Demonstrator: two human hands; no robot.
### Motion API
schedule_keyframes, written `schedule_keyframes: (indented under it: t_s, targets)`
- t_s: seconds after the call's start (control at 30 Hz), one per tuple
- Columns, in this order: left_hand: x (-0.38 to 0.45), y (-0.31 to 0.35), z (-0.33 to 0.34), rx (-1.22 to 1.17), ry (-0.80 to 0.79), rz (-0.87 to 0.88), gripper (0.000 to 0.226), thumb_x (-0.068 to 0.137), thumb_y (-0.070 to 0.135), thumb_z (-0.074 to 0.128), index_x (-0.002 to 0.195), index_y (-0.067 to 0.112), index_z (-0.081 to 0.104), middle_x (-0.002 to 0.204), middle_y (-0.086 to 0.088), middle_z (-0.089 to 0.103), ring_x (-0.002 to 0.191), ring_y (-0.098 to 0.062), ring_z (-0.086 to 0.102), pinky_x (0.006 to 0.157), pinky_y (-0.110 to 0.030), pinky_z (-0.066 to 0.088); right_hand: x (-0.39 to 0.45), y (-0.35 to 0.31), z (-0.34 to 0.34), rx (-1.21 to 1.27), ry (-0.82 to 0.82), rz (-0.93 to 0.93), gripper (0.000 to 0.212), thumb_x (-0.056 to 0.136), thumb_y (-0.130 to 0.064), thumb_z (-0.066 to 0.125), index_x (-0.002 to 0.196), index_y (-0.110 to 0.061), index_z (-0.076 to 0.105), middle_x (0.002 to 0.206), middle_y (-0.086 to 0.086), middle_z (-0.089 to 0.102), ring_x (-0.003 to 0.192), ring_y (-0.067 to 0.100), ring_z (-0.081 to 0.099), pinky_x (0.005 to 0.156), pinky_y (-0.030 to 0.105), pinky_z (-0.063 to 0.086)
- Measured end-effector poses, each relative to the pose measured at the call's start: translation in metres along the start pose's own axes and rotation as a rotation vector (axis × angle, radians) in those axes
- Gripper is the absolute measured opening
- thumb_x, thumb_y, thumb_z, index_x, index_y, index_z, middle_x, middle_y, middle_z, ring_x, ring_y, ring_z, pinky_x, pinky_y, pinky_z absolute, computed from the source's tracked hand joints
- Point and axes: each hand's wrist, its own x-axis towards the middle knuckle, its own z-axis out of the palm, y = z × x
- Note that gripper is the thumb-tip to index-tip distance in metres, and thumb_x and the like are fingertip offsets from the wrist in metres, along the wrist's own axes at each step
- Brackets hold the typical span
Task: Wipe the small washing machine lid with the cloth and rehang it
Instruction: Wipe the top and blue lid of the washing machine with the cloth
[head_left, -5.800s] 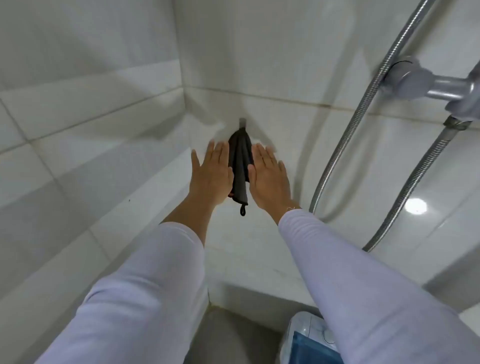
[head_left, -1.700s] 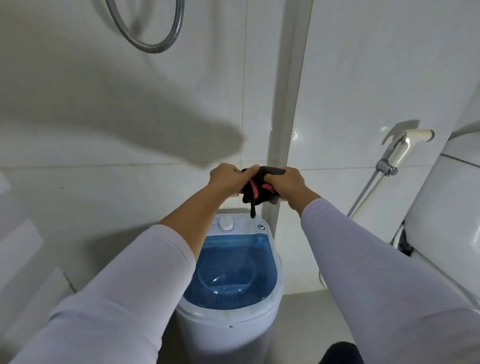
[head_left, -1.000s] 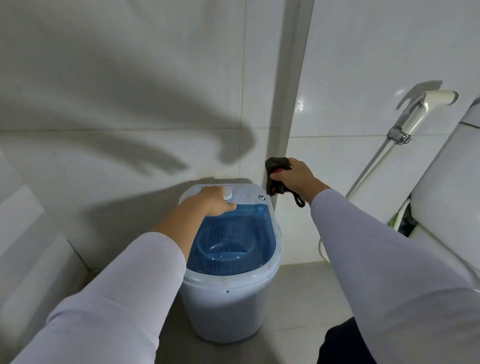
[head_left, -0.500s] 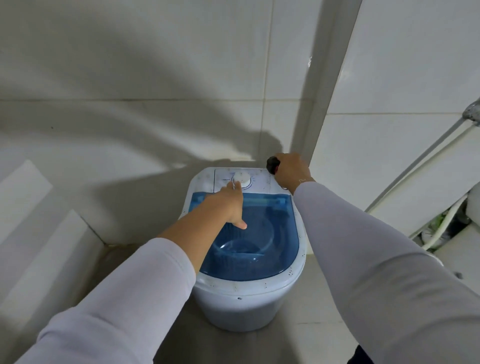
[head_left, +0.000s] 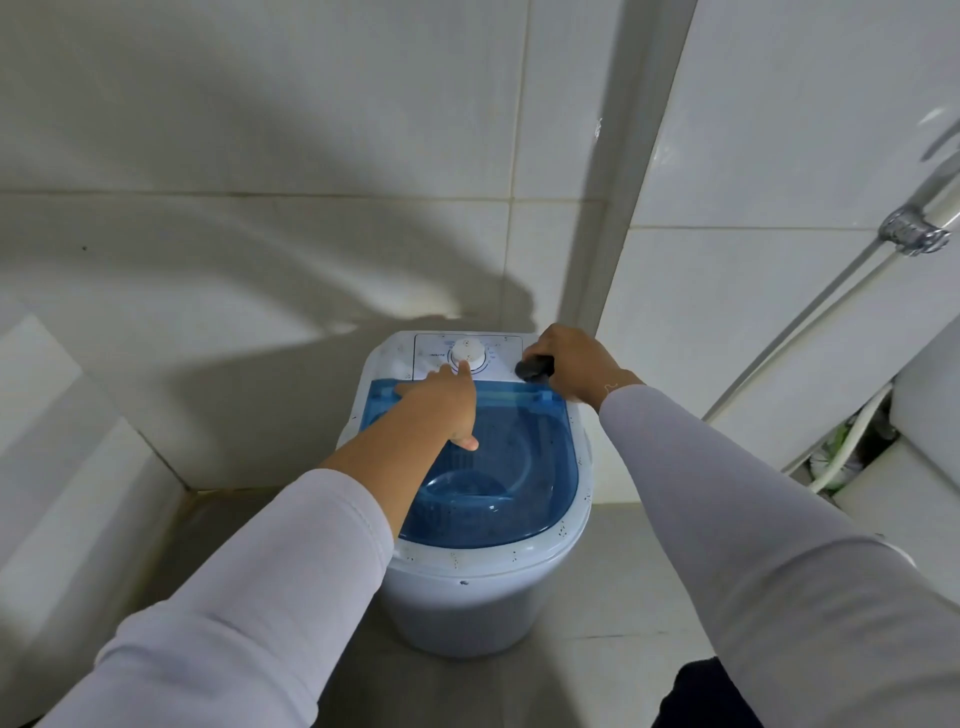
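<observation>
Since the cloth (head_left: 533, 368) looks soft and light, balled in the right hand (head_left: 574, 366) - left hand (head_left: 441, 402) flat, fingers straight, on the lid (head_left: 514, 467).

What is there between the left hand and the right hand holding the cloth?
In the head view, the white timer dial on the control panel lies between them.

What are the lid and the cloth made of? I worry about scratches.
The lid looks like tinted translucent blue plastic, glossy: the tub shows through it. The cloth, bunched in the right hand, looks like dark soft fabric, matte, perhaps microfibre; too little shows to be sure.
</observation>
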Motion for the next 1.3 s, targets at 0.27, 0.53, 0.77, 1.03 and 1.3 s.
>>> schedule_keyframes:
  t_s: [0.27,0.53,0.77,1.03,1.3]
  targets:
    - [0.0,0.001,0.0,0.005,-0.018,-0.029,0.114,0.079,0.039,0.071,0.149,0.013,-0.015,0.161,-0.009,0.002,0.143,-0.033,0.027,0.112,-0.053,0.031,-0.023,0.002,-0.026,0.116,-0.076,0.059,0.029,0.081,-0.002,0.059,0.104,-0.016,0.07,0.103,0.005,0.065,0.1,0.025,0.059,0.075,0.026,0.042]
    - [0.001,0.005,0.0,0.045,-0.015,-0.051,0.114,0.08,0.04,0.071,0.149,0.013,-0.017,0.162,-0.008,0.001,0.141,-0.033,0.03,0.111,-0.056,0.031,-0.008,-0.002,-0.03,0.199,0.25,0.244,0.042,0.079,0.001,0.048,0.114,-0.016,0.063,0.115,0.014,0.065,0.104,0.034,0.059,0.082,0.032,0.046]
    - [0.002,0.006,0.002,0.041,-0.002,-0.034,0.113,0.081,0.036,0.071,0.149,0.011,-0.016,0.161,-0.012,-0.001,0.142,-0.035,0.027,0.112,-0.058,0.028,0.007,-0.005,-0.013,0.143,0.094,0.229,0.047,0.08,0.001,0.05,0.117,-0.024,0.063,0.12,0.007,0.065,0.108,0.03,0.059,0.078,0.027,0.043]
    - [0.012,0.0,0.002,0.038,-0.029,0.006,0.116,0.079,0.038,0.072,0.148,0.01,-0.017,0.16,-0.014,0.005,0.141,-0.035,0.03,0.112,-0.052,0.033,-0.013,0.009,-0.007,0.27,0.115,0.331,0.04,0.083,-0.004,0.047,0.117,-0.018,0.063,0.116,0.017,0.064,0.105,0.036,0.059,0.089,0.037,0.05]
    - [0.014,-0.003,0.0,0.037,-0.051,0.001,0.117,0.08,0.039,0.07,0.147,0.01,-0.021,0.16,-0.015,0.009,0.14,-0.035,0.03,0.112,-0.05,0.033,-0.042,0.01,-0.007,0.307,0.053,0.36,0.04,0.084,-0.006,0.044,0.116,-0.016,0.064,0.116,0.015,0.064,0.103,0.034,0.059,0.08,0.031,0.05]
